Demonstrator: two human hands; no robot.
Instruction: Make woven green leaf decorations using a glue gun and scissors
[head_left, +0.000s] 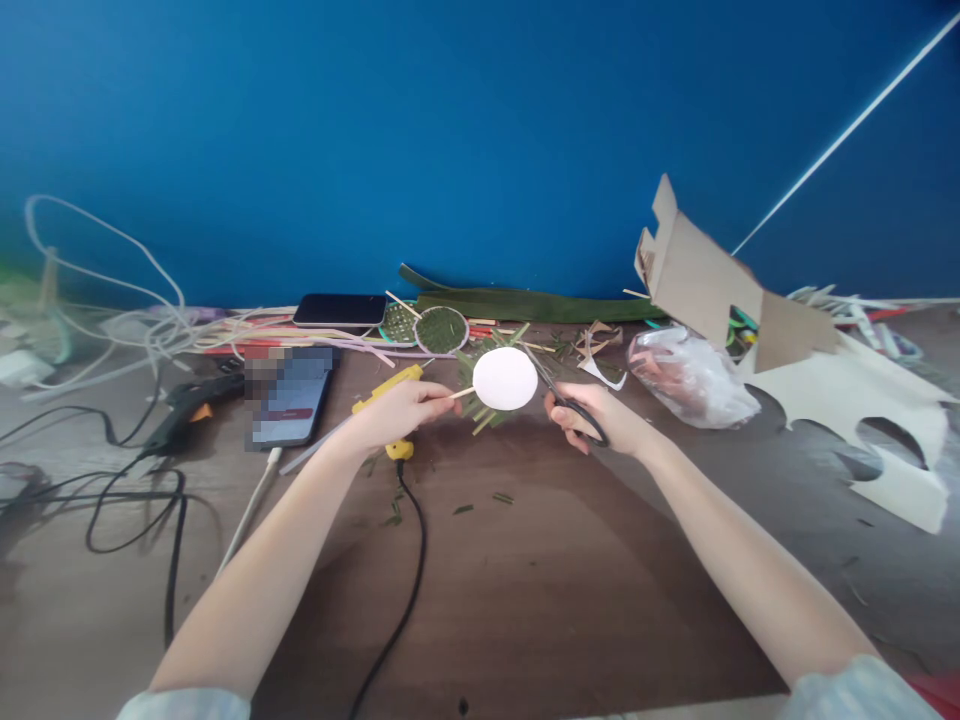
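Note:
My left hand (411,408) pinches a thin wooden stick (463,393) that runs to a small round white paper disc (505,379). Green leaf strips (484,417) stick out past the disc's edge at several sides. In my right hand (600,412) are black-handled scissors (587,418), their blades pointing up and left at the disc's right edge. Whether the blades touch a strip, I cannot tell. Behind the disc lie two small round woven fans, one with a pale rim (441,331) and one with a green rim (398,322).
A yellow glue gun (401,449) with a black cord lies partly under my left hand. Left are a phone (292,398) on a cable, a black glue gun (187,405) and tangled white cords. Right are a plastic bag (690,380), a cardboard box (701,265) and cut white card (832,395).

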